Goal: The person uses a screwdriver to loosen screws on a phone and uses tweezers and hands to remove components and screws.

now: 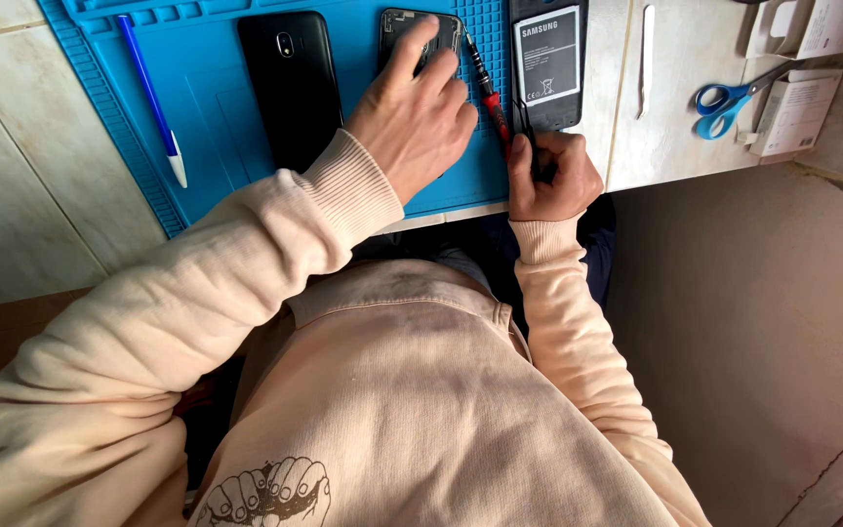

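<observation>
Fingers of my left hand [414, 115] cover most of the opened phone body [420, 39], so only its top edge and a strip of its bare inside show past my knuckles. That hand lies flat, palm down, fingers spread and pressing the phone onto the blue work mat [207, 146]. The mat runs off the top of the frame, as do the phone and the battery [548, 59] just to its right.

My right hand [550, 176] is curled into a closed grip around the lower end of a red and black screwdriver [488, 93]; the handle disappears inside my fist. The shaft slants up and left, its tip reaching the phone's right edge near my left fingertips. Thin black tweezers [529, 137] seem to sit in the same fist, though I cannot make that out for sure.

A black back cover [290, 83] rests left of the phone, and a blue and white pen [153, 98] further left. Blue-handled scissors [729, 102] lie well off to the right on the table.
</observation>
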